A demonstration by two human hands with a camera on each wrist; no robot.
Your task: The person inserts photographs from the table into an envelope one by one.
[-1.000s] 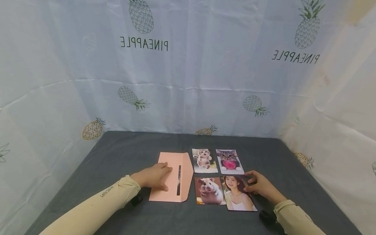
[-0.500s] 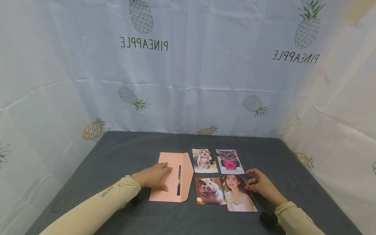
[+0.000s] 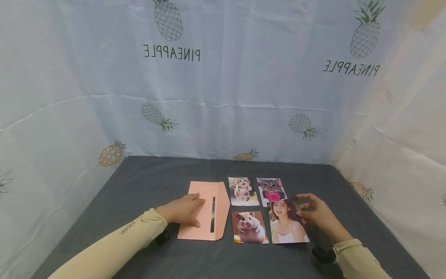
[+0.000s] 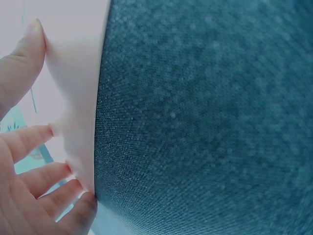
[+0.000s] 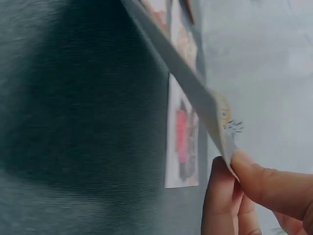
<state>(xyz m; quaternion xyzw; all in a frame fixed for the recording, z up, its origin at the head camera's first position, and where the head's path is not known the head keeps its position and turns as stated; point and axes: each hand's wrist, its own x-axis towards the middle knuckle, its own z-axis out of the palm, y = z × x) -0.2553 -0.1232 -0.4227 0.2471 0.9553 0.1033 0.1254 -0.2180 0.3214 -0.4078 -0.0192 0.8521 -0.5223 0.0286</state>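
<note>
In the head view my left hand [image 3: 182, 209] lies on a pink envelope [image 3: 223, 209] with its fingers spread. The envelope's flap points right, and a dark slot shows in its face. The left wrist view has the straight fingers [image 4: 46, 178] touching the pale envelope [image 4: 80, 73]. My right hand [image 3: 318, 215] pinches a photo of a person [image 3: 286, 228] by its right edge. That photo is raised off the table and covers the lower part of a cat photo [image 3: 271, 186]. From the right wrist, the photo [image 5: 188, 88] appears nearly edge-on between thumb and fingers.
A kitten photo [image 3: 243, 192] lies behind a hamster photo [image 3: 249, 228], both flat between the envelope and the raised photo. The dark grey tabletop [image 3: 167, 170] ends at a white curtain [image 3: 223, 77] printed with pineapples, which also runs along both sides.
The right hand has lifted the photo of a person off the table and moved it slightly back and right. It now overlaps the cat photo. The left hand and envelope stay put.
</note>
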